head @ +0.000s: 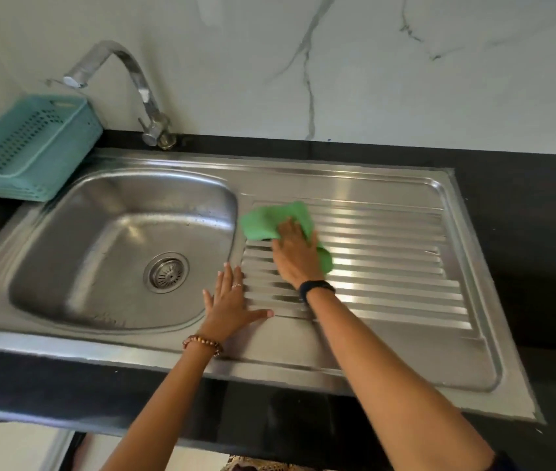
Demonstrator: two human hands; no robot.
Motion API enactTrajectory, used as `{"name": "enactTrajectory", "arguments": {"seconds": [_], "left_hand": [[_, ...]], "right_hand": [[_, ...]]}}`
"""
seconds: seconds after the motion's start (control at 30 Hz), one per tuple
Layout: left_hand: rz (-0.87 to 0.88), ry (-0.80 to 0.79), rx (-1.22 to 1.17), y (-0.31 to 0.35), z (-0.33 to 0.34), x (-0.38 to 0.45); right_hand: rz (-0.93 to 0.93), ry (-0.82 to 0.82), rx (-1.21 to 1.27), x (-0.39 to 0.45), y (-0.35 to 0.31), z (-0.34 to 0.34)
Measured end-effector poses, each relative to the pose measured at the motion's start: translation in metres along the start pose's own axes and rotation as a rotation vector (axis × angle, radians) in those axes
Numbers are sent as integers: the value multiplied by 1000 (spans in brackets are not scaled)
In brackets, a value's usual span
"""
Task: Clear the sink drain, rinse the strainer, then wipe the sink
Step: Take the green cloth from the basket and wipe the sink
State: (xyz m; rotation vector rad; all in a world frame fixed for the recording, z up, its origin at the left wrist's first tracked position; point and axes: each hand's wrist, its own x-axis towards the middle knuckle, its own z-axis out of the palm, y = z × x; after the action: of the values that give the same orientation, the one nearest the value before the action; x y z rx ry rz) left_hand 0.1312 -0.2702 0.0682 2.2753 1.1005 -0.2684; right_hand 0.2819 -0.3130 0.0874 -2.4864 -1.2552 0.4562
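Note:
A steel sink (pixel 76 219) with a ridged drainboard (pixel 388 253) fills the counter. The round metal strainer (pixel 166 272) sits in the drain at the bowl's bottom. My right hand (pixel 295 258) presses a green cloth (pixel 269 220) flat on the far left part of the drainboard, fingers over the cloth. My left hand (pixel 229 302) lies flat with fingers spread on the rim between bowl and drainboard, holding nothing.
A chrome tap (pixel 134 76) curves over the bowl's back left. A teal perforated basket (pixel 28 147) stands at the sink's far left corner. Black countertop (pixel 524 232) surrounds the sink; a marbled white wall rises behind.

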Motion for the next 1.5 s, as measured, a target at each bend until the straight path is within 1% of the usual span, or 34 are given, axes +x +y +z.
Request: {"name": "enactTrajectory", "arguments": {"seconds": [0.07, 0.13, 0.2, 0.27, 0.37, 0.43, 0.5, 0.6, 0.67, 0.73, 0.83, 0.97, 1.03, 1.13, 1.27, 1.37, 1.5], "left_hand": [[-6, 11, -7, 1, 4, 0], [-9, 31, -5, 1, 7, 0], [-15, 48, 3, 1, 9, -2], [-31, 70, 27, 2, 11, -5], [13, 68, 62, 11, 17, -7], [101, 52, 75, 25, 24, -7], [203, 13, 89, 47, 33, -8], [304, -83, 144, 77, 47, -10], [333, -115, 194, 89, 53, -13], [345, -103, 233, 91, 55, -16], [359, -71, 232, 85, 52, -20], [301, 37, 135, 62, 37, -21], [245, 80, 112, 48, 27, -19], [149, 101, 112, 26, 11, -20], [24, 71, 55, 4, 3, -26], [9, 59, 52, -6, 8, -31], [-9, 92, 36, -5, 12, -30]], "right_hand": [[-150, -64, -27, 9, -43, 17], [-220, -108, -16, 12, -63, 26], [-272, -113, -89, 10, -60, 31], [-291, -72, -140, 3, -44, 32], [-209, 20, -102, -14, -8, 24], [-129, 61, -121, -26, 25, 14], [-42, 85, -138, -39, 64, 1], [105, 126, -122, -59, 121, -24], [227, 153, -129, -76, 160, -44], [324, 147, -126, -90, 190, -62], [383, 147, -65, -101, 200, -71], [490, 197, -36, -100, 178, -61], [489, 194, -18, -100, 163, -53], [357, 161, -37, -91, 123, -31], [186, 100, -47, -62, 54, 0], [51, 49, -32, -38, 7, 16], [-79, -72, -2, -16, -38, 27]]}}
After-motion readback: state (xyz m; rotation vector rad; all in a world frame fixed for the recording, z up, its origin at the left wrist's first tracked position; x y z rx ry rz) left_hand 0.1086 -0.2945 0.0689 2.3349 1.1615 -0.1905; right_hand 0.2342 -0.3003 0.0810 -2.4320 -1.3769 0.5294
